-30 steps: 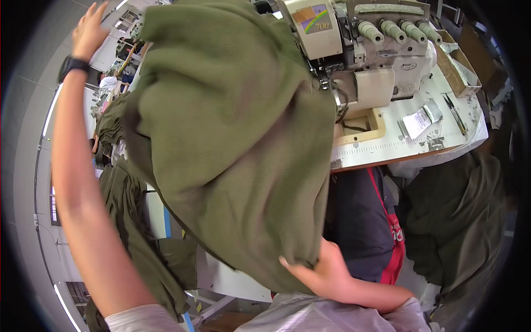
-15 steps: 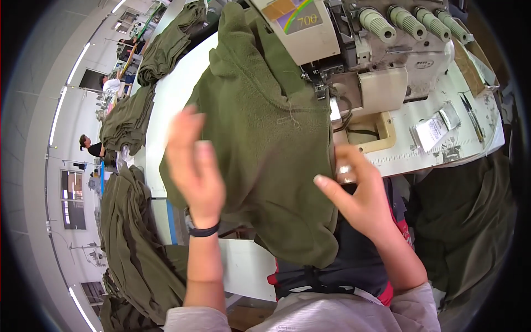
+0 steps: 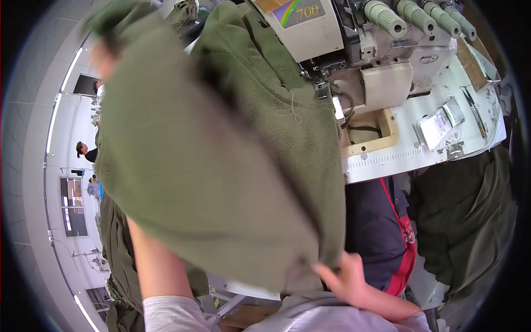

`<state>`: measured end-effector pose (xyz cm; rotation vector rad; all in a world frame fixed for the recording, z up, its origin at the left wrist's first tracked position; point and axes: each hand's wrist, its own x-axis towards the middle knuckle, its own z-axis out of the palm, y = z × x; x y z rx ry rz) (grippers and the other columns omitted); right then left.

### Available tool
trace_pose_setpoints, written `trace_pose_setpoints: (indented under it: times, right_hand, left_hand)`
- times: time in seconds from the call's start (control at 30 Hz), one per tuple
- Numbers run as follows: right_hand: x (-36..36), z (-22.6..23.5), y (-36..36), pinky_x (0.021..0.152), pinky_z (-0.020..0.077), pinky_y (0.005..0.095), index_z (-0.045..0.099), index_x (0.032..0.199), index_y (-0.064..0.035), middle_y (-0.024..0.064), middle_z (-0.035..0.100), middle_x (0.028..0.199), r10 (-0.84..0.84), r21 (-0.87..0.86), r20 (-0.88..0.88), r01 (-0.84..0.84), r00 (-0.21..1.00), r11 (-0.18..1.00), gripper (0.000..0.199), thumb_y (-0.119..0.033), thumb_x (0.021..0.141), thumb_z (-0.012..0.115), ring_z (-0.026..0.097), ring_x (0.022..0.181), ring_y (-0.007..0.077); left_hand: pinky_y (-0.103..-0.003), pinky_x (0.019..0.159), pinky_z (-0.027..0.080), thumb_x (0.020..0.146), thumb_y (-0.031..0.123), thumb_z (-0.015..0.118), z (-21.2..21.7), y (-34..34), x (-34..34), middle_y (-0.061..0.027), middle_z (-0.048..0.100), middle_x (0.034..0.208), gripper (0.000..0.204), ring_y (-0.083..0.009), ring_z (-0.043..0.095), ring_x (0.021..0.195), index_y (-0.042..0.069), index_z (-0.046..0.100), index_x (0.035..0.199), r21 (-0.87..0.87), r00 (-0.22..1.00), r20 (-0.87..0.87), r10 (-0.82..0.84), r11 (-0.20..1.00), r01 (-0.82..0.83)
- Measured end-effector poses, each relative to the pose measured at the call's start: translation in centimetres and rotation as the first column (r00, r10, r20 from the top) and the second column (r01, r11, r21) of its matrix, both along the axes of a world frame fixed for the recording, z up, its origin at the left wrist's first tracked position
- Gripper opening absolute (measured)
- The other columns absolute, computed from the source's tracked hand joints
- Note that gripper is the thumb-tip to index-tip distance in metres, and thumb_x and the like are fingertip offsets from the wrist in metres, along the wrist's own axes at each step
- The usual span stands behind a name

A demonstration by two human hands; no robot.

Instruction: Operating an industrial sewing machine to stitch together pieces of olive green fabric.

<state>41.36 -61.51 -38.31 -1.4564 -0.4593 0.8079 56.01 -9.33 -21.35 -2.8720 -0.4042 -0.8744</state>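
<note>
A large olive-green fleece garment piece (image 3: 188,166) is raised and smeared by motion across the middle of the view. My left hand (image 3: 104,60) grips it at the upper left, mostly covered by the cloth and blurred. Low on the right, my right hand (image 3: 347,281) pinches the near edge of the cloth. More of the same fleece (image 3: 265,83) lies under the presser foot of a sewing machine (image 3: 322,83), with a seam and a loose thread tail (image 3: 292,113) on it.
Pale tension dials (image 3: 384,19) line the machine's top right. On the white table (image 3: 381,163) are a small clear packet (image 3: 437,130) and tweezers (image 3: 474,113). Dark green cloth (image 3: 459,216) hangs at the right, and more cloth (image 3: 119,260) at the left. A person (image 3: 84,149) is far left.
Both hands were off the cloth's surface or at its edge; now my left hand has swung it up to the far left. My right hand has come down toward me, taking the near edge.
</note>
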Motion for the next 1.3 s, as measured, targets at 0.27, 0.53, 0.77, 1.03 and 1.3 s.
trace_pose_setpoints:
  times: [0.27, 0.53, 0.77, 1.03, 1.3]
  right_hand:
    - [6.6, -3.4, 0.6, 0.066, 0.0511, 0.0347, 0.059, 0.104, 0.0011, 0.0176, 0.065, 0.089, -0.286, -0.165, 0.512, 0.419, 0.810, 0.893, 0.032, -0.003, 0.077, 0.074, 0.065, 0.077, 0.0249]
    - [12.9, 3.5, 5.4, 0.066, 0.0516, 0.0371, 0.055, 0.114, -0.0009, 0.0172, 0.061, 0.096, -0.211, 0.217, 0.292, 0.150, 0.933, 0.965, 0.040, -0.004, 0.079, 0.074, 0.066, 0.081, 0.0236]
    - [14.4, 4.1, 4.5, 0.057, 0.0496, 0.0368, 0.062, 0.095, 0.0001, 0.0149, 0.062, 0.071, 0.140, -0.086, 0.359, -0.117, 0.923, 0.989, 0.029, -0.024, 0.084, 0.073, 0.063, 0.058, 0.0275]
    - [11.5, 1.4, -3.2, 0.065, 0.0520, 0.0448, 0.069, 0.096, -0.0032, 0.0177, 0.064, 0.067, 0.857, -0.509, 0.323, -0.690, 0.401, 0.515, 0.050, -0.052, 0.081, 0.068, 0.065, 0.068, 0.0377]
    - [11.3, 0.5, -3.0, 0.061, 0.0503, 0.0359, 0.067, 0.098, -0.0017, 0.0143, 0.064, 0.076, 0.130, -0.269, 0.479, 0.004, 0.868, 0.963, 0.031, -0.019, 0.075, 0.078, 0.062, 0.065, 0.0305]
  left_hand:
    - [-0.039, 0.093, 0.046, 0.085, 0.016, 0.066, 0.6, -23.5, -0.8, -0.0129, 0.064, 0.116, 0.027, -0.0306, 0.061, 0.104, 0.001, 0.065, 0.108, 0.179, 0.735, -0.123, -0.667, 0.714, 0.677]
    - [-0.041, 0.095, 0.044, 0.083, 0.007, 0.065, -1.8, -29.6, -6.5, -0.0109, 0.061, 0.127, 0.028, -0.0285, 0.062, 0.105, 0.000, 0.065, 0.110, -0.121, 0.722, -0.560, -0.406, 0.902, 0.413]
    - [-0.037, 0.086, 0.049, 0.082, 0.000, 0.063, -4.3, -27.0, -4.7, -0.0088, 0.066, 0.117, 0.035, -0.0269, 0.064, 0.097, 0.004, 0.063, 0.116, -0.216, 0.670, -0.293, -0.682, 0.730, 0.649]
    - [-0.037, 0.090, 0.048, 0.078, -0.004, 0.058, -3.7, -24.9, -3.6, -0.0089, 0.065, 0.118, 0.046, -0.0261, 0.064, 0.102, 0.003, 0.059, 0.123, -0.324, 0.574, -0.391, -0.719, 0.692, 0.645]
    - [-0.036, 0.085, 0.051, 0.080, -0.004, 0.055, -6.7, -26.9, -6.4, -0.0100, 0.066, 0.117, 0.041, -0.0257, 0.066, 0.103, 0.002, 0.061, 0.120, 0.005, 0.745, -0.270, -0.610, 0.773, 0.635]
